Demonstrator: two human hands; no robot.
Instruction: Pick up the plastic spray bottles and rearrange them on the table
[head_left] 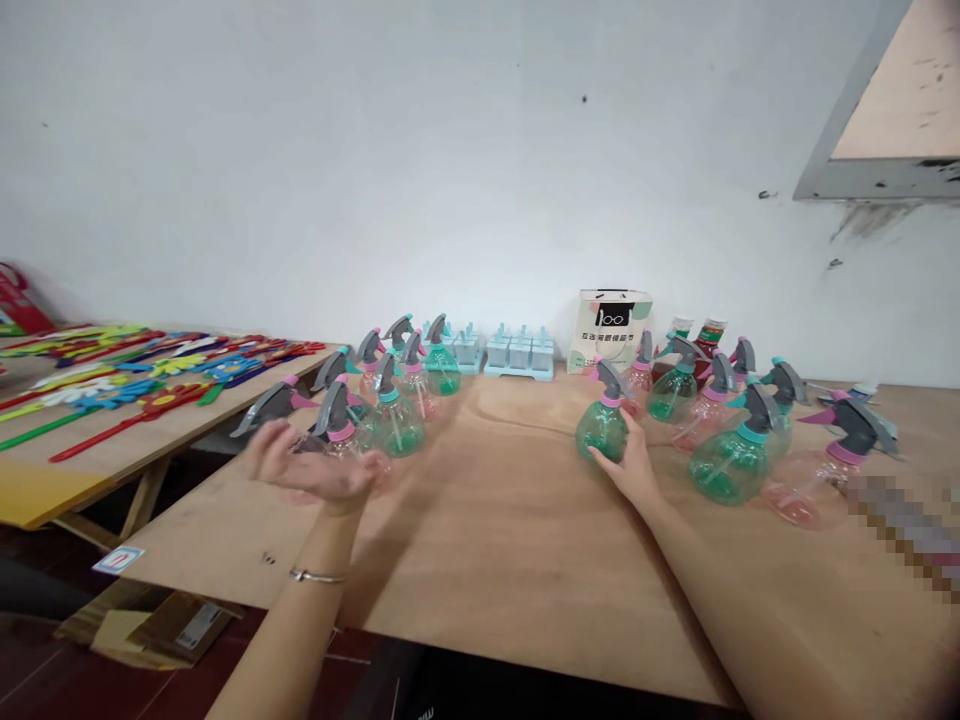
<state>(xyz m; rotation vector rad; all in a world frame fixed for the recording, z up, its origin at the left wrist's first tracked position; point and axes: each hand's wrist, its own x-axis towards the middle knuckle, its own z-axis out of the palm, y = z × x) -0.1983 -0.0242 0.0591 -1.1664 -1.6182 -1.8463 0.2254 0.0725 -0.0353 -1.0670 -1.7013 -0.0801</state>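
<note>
My right hand (630,462) is wrapped round the lower side of a green spray bottle (600,430) with a pink collar and grey trigger head. My left hand (315,468) is raised, palm up with fingers spread, in front of the left group of spray bottles, and holds nothing. Behind it stand a pink-collared bottle (341,408) and a green bottle with a teal collar (397,428). To the right of my right hand are another green bottle (729,468) and a tilted-looking pink bottle (806,490).
Light blue popsicle moulds (520,355) and a printed paper bag (611,330) stand near the wall, with red bottles (709,340) beside the bag. At left, another table (97,440) bears colourful hand-shaped items (169,400). A cardboard box (180,625) lies below the wooden table (480,560).
</note>
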